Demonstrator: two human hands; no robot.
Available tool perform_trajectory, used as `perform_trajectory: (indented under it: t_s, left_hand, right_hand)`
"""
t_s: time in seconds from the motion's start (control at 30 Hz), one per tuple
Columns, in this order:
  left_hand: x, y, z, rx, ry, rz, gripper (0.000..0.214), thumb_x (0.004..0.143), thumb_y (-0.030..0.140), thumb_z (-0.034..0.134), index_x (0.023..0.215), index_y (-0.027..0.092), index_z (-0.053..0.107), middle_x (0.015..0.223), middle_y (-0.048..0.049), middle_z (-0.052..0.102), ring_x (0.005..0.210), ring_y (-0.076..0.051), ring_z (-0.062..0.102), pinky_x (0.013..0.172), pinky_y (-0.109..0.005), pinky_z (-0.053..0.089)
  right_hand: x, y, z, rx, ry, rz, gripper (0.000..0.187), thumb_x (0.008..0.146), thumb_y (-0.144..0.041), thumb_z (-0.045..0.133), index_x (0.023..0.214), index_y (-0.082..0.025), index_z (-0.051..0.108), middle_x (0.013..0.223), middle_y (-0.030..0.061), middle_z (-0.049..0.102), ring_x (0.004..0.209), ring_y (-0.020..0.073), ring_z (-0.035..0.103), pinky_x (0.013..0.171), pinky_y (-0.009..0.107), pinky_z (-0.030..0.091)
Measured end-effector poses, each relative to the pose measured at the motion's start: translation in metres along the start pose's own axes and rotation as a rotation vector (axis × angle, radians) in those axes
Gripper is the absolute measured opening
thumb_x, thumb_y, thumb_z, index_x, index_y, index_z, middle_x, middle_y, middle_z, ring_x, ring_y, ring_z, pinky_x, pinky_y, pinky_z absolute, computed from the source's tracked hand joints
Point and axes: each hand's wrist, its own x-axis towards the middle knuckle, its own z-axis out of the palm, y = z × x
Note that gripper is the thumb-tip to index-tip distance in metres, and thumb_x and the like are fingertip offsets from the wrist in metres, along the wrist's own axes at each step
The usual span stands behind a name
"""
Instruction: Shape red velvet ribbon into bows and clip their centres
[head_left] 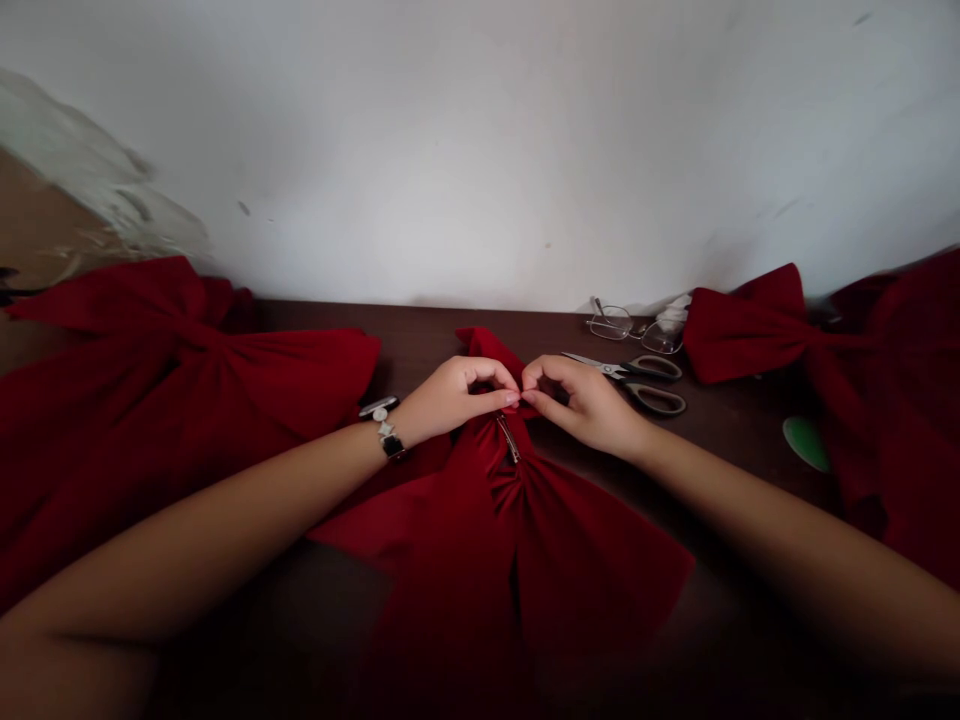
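A large red fabric bow [585, 540] lies in front of me, gathered at its middle, with a metal hair clip [508, 438] on the gathers. Just above the clip my two hands meet, fingertips almost touching. My left hand [457, 395], with a watch [390, 430] on its wrist, is closed in a pinch at the top of the bow. Opposite it, my right hand [581, 400] pinches at the same spot, its thumb against its forefinger. Red cloth shows behind and below the fingertips; exactly what they pinch is too small to make out.
Scissors [637, 378] lie behind my right hand, with eyeglasses [634, 328] farther back by the wall. More red bows [187, 350] are heaped at the left, and another red bow [750, 325] at the right. A green disc [806, 443] lies on the dark table [420, 325].
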Motion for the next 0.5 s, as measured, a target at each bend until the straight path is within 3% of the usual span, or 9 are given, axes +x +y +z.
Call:
perform_trajectory:
  t_s: [0.13,0.3,0.5]
  left_hand:
    - [-0.0004,0.0013,-0.0004,-0.011,0.0,0.0,0.02,0.085,0.032,0.062,0.088,0.014,0.07,0.087,-0.0048,0.072,0.08,-0.013,0.065,0.077,-0.025,0.049]
    - [-0.0021,0.0037,-0.0001,-0.016,0.004,-0.012,0.02,0.087,0.03,0.06,0.088,0.013,0.07,0.088,-0.0057,0.073,0.082,-0.014,0.067,0.078,-0.025,0.05]
    - [-0.0022,0.0039,-0.0004,0.015,0.003,-0.001,0.021,0.086,0.033,0.062,0.087,0.014,0.071,0.088,-0.0047,0.074,0.082,-0.014,0.067,0.081,-0.025,0.049]
  right_hand:
    - [0.0003,0.0023,-0.001,0.074,0.012,0.031,0.007,0.086,-0.02,0.056,0.08,-0.017,0.055,0.076,0.0012,0.059,0.065,0.0107,0.049,0.062,0.023,0.04]
    - [0.0028,0.0079,-0.001,0.209,0.088,0.185,0.016,0.088,-0.031,0.057,0.081,-0.016,0.058,0.074,0.0018,0.061,0.067,0.0117,0.054,0.064,0.024,0.042]
    - [0.0057,0.0085,-0.0005,0.222,0.009,0.23,0.02,0.081,-0.035,0.067,0.077,-0.015,0.067,0.071,0.0023,0.064,0.063,0.0113,0.053,0.06,0.024,0.039]
